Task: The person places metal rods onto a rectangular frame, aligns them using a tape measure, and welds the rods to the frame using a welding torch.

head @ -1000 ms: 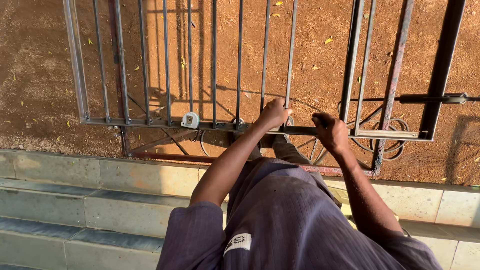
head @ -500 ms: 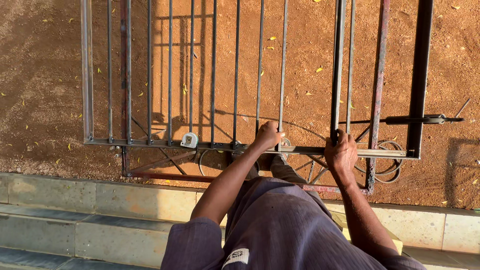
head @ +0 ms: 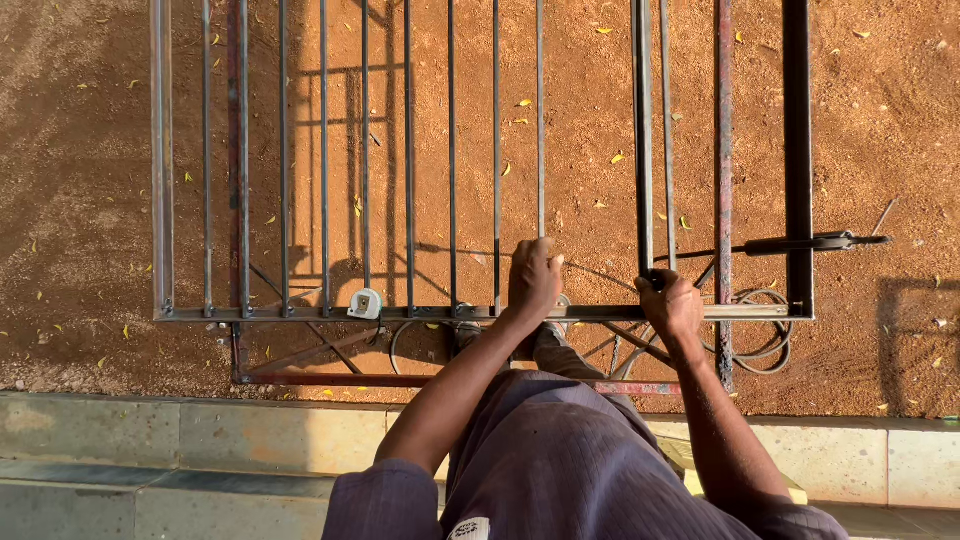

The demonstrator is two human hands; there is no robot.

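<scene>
Head view: left hand [head: 534,278] clenched on a thin upright bar [head: 541,120] of the metal grille [head: 300,313], just above its near rail. Right hand [head: 670,305] grips the thicker bar [head: 643,130] to the right (bars run near-to-far). Tape measure [head: 365,304] sits on the rail, left of both hands.

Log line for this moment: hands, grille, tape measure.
left hand: grips thin vertical bar | right hand: grips thicker bar | metal grille: flat on red stand | tape measure: on lower rail, untouched
</scene>
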